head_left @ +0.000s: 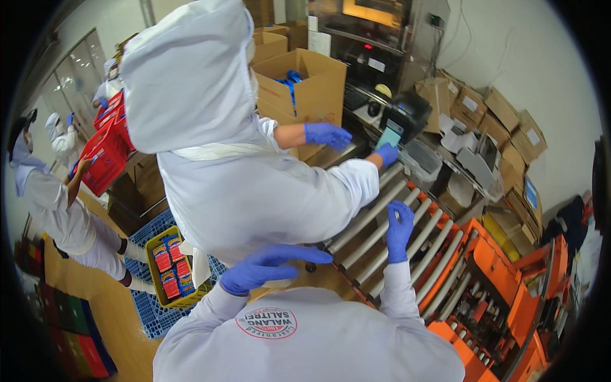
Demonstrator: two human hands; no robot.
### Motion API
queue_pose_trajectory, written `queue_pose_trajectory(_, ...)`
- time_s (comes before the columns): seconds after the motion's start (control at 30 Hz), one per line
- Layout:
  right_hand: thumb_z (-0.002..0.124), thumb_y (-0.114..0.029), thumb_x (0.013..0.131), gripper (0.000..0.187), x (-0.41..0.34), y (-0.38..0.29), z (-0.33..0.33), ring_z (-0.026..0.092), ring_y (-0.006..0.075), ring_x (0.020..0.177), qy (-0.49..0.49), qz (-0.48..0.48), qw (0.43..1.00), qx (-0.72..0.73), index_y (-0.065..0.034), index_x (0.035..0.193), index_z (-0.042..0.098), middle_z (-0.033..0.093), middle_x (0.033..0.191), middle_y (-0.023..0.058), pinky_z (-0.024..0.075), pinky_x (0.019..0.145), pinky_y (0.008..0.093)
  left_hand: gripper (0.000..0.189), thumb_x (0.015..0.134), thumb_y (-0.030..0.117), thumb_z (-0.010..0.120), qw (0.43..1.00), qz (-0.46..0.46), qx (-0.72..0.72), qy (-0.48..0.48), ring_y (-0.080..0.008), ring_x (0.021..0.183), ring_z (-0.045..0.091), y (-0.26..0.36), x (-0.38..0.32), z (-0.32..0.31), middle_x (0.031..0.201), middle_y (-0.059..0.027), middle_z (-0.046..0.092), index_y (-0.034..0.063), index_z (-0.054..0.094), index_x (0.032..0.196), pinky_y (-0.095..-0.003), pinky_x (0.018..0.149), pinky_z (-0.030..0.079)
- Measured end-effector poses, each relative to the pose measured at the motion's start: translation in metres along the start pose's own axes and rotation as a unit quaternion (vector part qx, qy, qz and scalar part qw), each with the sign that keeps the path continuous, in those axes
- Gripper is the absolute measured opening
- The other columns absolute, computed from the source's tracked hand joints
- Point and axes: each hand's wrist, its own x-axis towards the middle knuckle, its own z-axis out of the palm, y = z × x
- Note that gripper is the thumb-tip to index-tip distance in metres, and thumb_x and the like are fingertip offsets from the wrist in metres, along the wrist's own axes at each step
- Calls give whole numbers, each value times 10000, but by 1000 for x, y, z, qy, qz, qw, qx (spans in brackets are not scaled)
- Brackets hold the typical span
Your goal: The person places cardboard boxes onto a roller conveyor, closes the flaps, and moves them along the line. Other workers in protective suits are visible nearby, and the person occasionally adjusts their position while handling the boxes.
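My left hand [267, 267], in a blue glove, is held in front of my chest, beside a co-worker's back. Its fingers are apart and nothing is in it. My right hand [400, 231], also gloved, is raised over the roller conveyor [382, 248], fingers loosely bent with a gap by the thumb and no item visible in them. Ahead stands a co-worker in a white hooded coverall [258, 191]. One of that person's gloved hands [388, 153] is at a light-blue label [390, 136] coming from a black label printer [408, 112]; the other is stretched out above the conveyor's far end.
An orange carton-sealing machine [496, 272] adjoins the rollers at right. An open carton [324, 86] holds blue packs. A yellow crate [162, 298] of red and blue packs sits on a blue pallet [143, 320]. At left, another worker [57, 205] handles red crates [102, 157]. Flattened cartons [515, 143] line the wall.
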Motion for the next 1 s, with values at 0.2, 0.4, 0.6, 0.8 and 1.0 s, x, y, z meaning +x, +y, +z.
queue_pose_trajectory(0.2, 645, -64, 836, 120, -10, 14, -16, 563, 253, 1088, 23, 75, 996, 33, -66, 929, 720, 665, 1066, 104, 407, 993, 352, 487, 885, 232, 606, 996, 12, -53, -74, -319, 1331, 440, -1, 10, -1, 1362, -202, 536, -35, 566, 1290, -432, 1153, 226)
queue_pose_trajectory(0.4, 639, -77, 838, 92, -47, 44, -43, 582, 254, 1041, 24, 150, 988, -6, -67, 885, 716, 675, 1036, 95, 417, 951, 356, 524, 875, 258, 603, 992, -59, -65, -87, -328, 1329, 446, -14, 28, 7, 1339, -214, 552, -60, 551, 1289, -431, 1157, 229)
queue_pose_trajectory(0.6, 649, -76, 827, 93, -65, 55, -67, 583, 257, 1046, 40, 150, 986, -61, -61, 891, 715, 684, 1014, 99, 412, 955, 357, 516, 897, 196, 568, 974, 48, -30, -221, -324, 1369, 402, -2, 48, -13, 1405, -186, 505, -37, 505, 1353, -436, 1157, 229)
queue_pose_trajectory(0.8, 650, -79, 827, 110, -68, 52, -75, 579, 255, 1047, 54, 175, 981, -64, -66, 908, 723, 686, 1020, 95, 395, 979, 363, 526, 864, 204, 589, 961, 116, -50, -245, -360, 1329, 450, 0, 56, -16, 1345, -217, 550, -65, 535, 1313, -474, 1157, 220)
queue_pose_trajectory(1.0, 649, -69, 828, 108, -68, 58, -71, 571, 253, 1053, 57, 169, 982, -59, -69, 901, 728, 684, 1017, 90, 400, 975, 357, 528, 872, 265, 593, 974, 81, -63, -204, -372, 1307, 467, -3, 54, -7, 1321, -230, 564, -76, 563, 1275, -470, 1152, 232)
